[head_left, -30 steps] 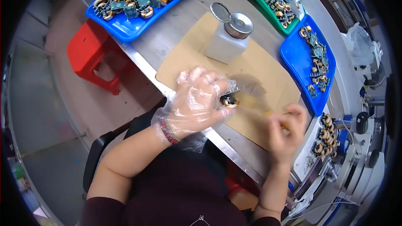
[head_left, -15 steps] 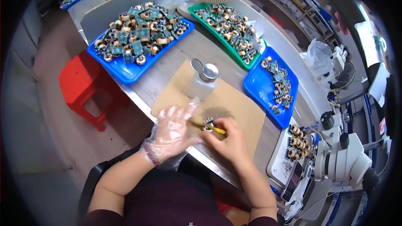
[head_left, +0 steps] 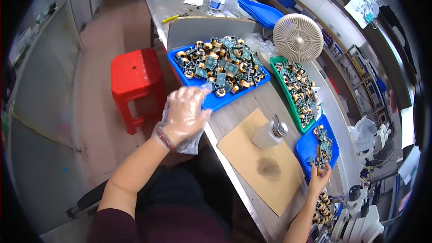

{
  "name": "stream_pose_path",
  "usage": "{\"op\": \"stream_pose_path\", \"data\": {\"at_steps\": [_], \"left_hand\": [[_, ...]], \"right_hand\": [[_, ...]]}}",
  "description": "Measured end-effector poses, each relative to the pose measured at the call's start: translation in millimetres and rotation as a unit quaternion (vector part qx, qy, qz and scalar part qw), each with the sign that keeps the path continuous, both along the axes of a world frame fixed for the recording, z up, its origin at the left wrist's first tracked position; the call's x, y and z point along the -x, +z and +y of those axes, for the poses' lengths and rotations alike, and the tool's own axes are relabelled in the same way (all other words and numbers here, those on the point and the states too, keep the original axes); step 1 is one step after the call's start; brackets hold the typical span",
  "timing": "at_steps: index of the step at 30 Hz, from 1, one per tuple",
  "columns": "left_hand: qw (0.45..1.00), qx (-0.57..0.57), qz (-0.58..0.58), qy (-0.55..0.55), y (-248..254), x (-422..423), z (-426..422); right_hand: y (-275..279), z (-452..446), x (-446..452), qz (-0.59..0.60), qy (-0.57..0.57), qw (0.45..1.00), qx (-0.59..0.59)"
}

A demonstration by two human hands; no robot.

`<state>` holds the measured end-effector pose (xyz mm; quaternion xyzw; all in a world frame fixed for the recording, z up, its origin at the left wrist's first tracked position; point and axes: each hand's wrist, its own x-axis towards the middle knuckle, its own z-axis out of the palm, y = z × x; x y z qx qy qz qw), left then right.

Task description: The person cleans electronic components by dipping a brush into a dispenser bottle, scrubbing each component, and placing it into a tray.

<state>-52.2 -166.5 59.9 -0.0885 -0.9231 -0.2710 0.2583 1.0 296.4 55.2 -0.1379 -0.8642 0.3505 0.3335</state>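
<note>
My left hand (head_left: 184, 110), in a clear plastic glove, is at the near edge of the large blue tray (head_left: 216, 103) heaped with small circuit boards (head_left: 220, 65) carrying copper coils. Its thumb stands apart from the fingers, and nothing shows in it. Over at the right, my bare right hand (head_left: 318, 181) reaches the near end of the small blue tray (head_left: 305, 146), its fingers closed on a thin brush (head_left: 319, 156). Boards (head_left: 325, 143) lie along that tray; whether the hand also touches one I cannot tell. Between the hands, a white pump bottle (head_left: 266, 136) stands on brown cardboard (head_left: 243, 141).
A dark wet patch (head_left: 269, 168) marks the cardboard. Behind are a green tray (head_left: 288, 101) of boards and a beige fan (head_left: 298, 38). A red stool (head_left: 137, 74) stands left of the bench. A white microscope (head_left: 360, 225) and more coil parts (head_left: 322, 209) are at lower right.
My view has swung left. My left hand has gone from the cardboard to the large blue tray. My right hand has carried the brush from the cardboard to the small blue tray.
</note>
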Motion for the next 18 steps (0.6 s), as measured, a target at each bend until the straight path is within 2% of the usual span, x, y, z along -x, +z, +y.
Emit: {"op": "stream_pose_path", "data": {"at_steps": [2,5,7,10,11,13,14,16,17,18], "left_hand": [[0.999,0.027,0.012,0.032,1.4,14.8,-1.4],[0.993,0.086,-0.051,0.063,4.6,42.0,2.3],[0.981,0.119,-0.143,0.053,8.4,57.0,9.3],[0.986,0.085,-0.142,0.035,11.9,68.2,14.8],[0.990,0.035,-0.132,0.030,6.6,72.8,14.2],[0.991,-0.005,-0.135,0.025,5.4,72.8,14.5],[0.994,-0.042,-0.104,0.006,3.4,67.3,14.3],[0.994,-0.099,0.026,-0.042,-0.1,54.4,22.9],[0.987,-0.123,0.086,-0.063,3.0,41.3,31.3],[0.985,-0.131,0.053,-0.094,13.8,21.6,42.6]], "right_hand": [[-3.0,-12.4,-13.3,-0.012,0.032,0.997,0.066],[-14.7,-26.2,-34.5,-0.041,0.061,0.990,0.119],[-21.2,-38.7,-45.6,-0.024,0.065,0.988,0.139],[-27.5,-43.6,-56.4,-0.043,0.067,0.984,0.161],[-27.0,-43.3,-58.7,-0.044,0.064,0.983,0.164],[-24.4,-42.2,-59.5,-0.053,0.078,0.987,0.131],[-22.9,-44.4,-58.7,-0.054,0.075,0.987,0.134],[-23.4,-52.4,-57.9,0.052,0.105,0.969,0.217],[-25.1,-53.0,-58.0,0.080,0.127,0.968,0.201],[-24.3,-54.7,-62.3,0.049,0.129,0.961,0.241]]}}
